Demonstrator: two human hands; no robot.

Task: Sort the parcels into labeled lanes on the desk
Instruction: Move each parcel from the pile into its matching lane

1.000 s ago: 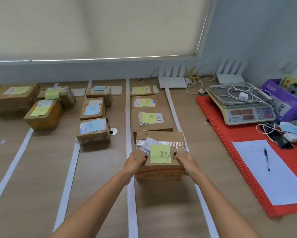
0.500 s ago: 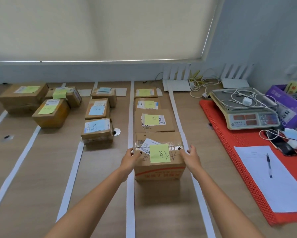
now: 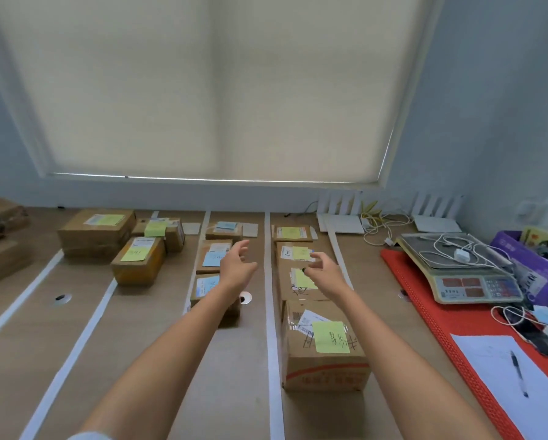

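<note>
In the head view, both arms reach forward over the desk [image 3: 158,369], and neither hand holds anything. The left hand [image 3: 236,265] hangs in the air above the lane of blue-labelled parcels, fingers spread and loosely bent. The right hand [image 3: 325,271] hovers above the lane to the right of it, fingers loosely curled around nothing, over the middle of that row.

White tape strips [image 3: 271,312] run from the near edge of the desk toward its far edge under the window blind [image 3: 218,90], dividing the wood into lanes. In the rightmost taped lane, the nearest parcel [image 3: 325,363] sits closest to the near edge, a brown box with a yellow sticky note [image 3: 329,337] on top and a red band across its front face. Beyond it in the same lane lie three flatter yellow-noted parcels [image 3: 293,233] in a line toward the far edge. The next lane to the left holds three blue-noted parcels [image 3: 223,230], the nearer two partly hidden by the left arm. Further left, toward the far left corner, stands a cluster of boxes with yellow notes [image 3: 137,260].

Along the right edge of the desk lies a red mat [image 3: 431,319] carrying a weighing scale [image 3: 463,274] with a white cable piled on its pan, a purple box [image 3: 532,265], and a sheet of paper [image 3: 501,376] with a pen [image 3: 518,373] on it. Two white routers [image 3: 340,222] stand at the far edge beside tangled cords.
</note>
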